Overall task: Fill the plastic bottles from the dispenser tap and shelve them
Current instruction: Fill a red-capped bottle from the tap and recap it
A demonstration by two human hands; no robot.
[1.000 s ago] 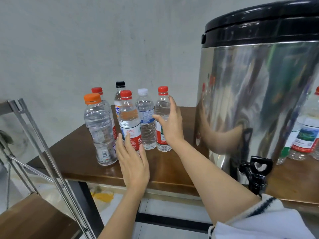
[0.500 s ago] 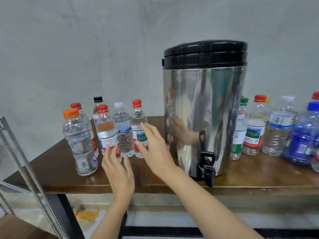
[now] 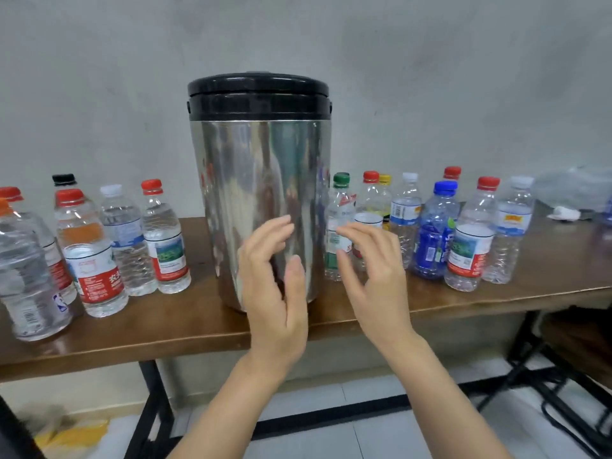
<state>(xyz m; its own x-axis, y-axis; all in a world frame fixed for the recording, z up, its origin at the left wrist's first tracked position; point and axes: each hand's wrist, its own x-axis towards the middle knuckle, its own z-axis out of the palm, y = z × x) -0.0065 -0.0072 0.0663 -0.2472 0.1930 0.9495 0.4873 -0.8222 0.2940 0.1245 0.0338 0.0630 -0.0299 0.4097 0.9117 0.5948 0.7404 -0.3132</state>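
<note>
Both hands are up and hold nothing. The left hand (image 3: 272, 293) is open, with its fingers close together and a little bent, right in front of the dispenser (image 3: 258, 193). The right hand (image 3: 376, 279) has its fingers spread and bent, like it is about to grab. It is just in front of the green-cap bottle (image 3: 337, 207), but I cannot tell if it touches it.

In the head view, the dispenser is a big shiny can with a black lid. It stands in the middle of the table (image 3: 165, 329). I cannot see the tap; the left hand may be hiding it.

Bottles stand on both sides, all with caps on. The left bottles (image 3: 162, 240) look full of water. The right bottles (image 3: 470, 246) look empty, and some look a bit squashed.

I think the job is partly done. The full ones look filled, but they are on the table, so they need to go on the shelf. I see no shelf here. The ones on the right need filling. A cap must come off first, and then the bottle goes under the tap.
</note>
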